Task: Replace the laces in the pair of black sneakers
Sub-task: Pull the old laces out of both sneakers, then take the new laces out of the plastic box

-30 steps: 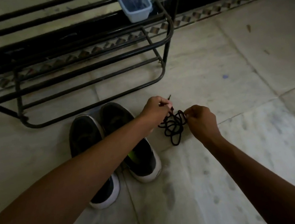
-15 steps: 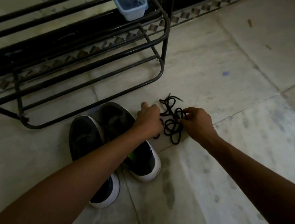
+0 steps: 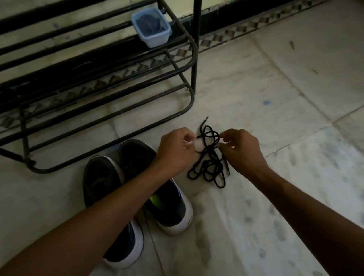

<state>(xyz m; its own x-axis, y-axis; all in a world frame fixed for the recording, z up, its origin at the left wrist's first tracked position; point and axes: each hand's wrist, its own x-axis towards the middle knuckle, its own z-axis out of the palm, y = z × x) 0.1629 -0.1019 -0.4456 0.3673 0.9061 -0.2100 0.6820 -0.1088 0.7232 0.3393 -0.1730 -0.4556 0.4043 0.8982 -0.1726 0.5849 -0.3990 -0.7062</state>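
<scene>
On floor [image 3: 300, 191], by sneakers [image 3: 102, 179]: laces [image 3: 208, 167], tangled.
Your L hand [image 3: 175, 149]: grip pinching laces.
Your R hand [image 3: 241, 150]: same.

Laces [image 3: 210, 153] right of sneakers [image 3: 103, 184] (side by side); rack [image 3: 193, 82] behind.

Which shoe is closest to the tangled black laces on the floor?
The right sneaker, with the green patch inside. It lies next to the laces; the left sneaker sits on its far side.
</scene>
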